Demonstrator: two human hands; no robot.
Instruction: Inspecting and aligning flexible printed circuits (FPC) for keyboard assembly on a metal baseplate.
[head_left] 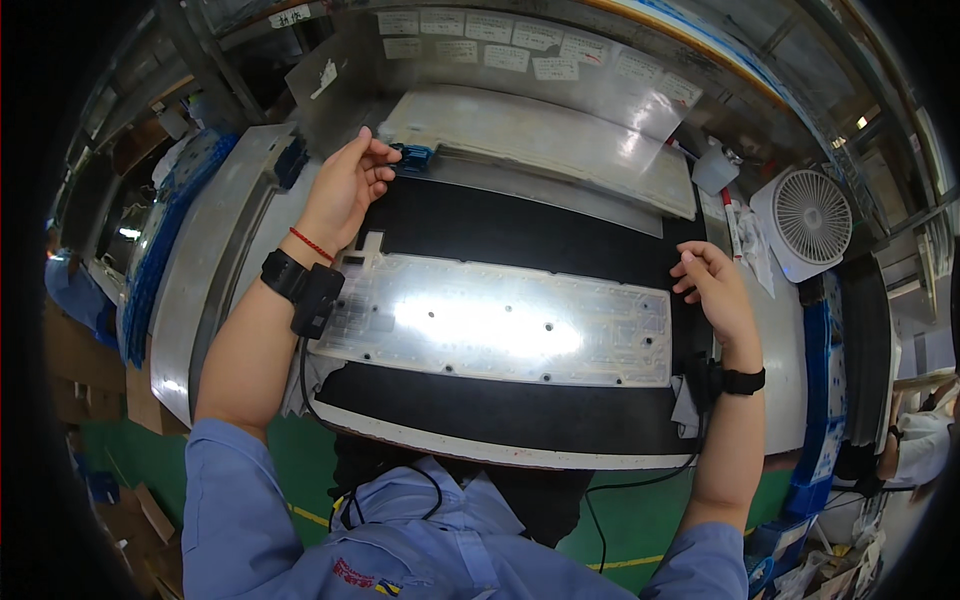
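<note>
"Around?"
"A fan (812, 218) at right, a long plate (540, 130) beyond."
"The translucent sheet (600, 335)?"
"Left of the slack, empty right grip (716, 290), bodyward of the left grip (350, 182); whether that holds the blue piece (414, 157) is unclear."

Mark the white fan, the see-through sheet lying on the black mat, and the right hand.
White fan (812, 213): head view, middle of its round front grille.
See-through sheet (500, 320): head view, middle of its upper face.
Right hand (719, 297): head view, middle of the hand.
</note>
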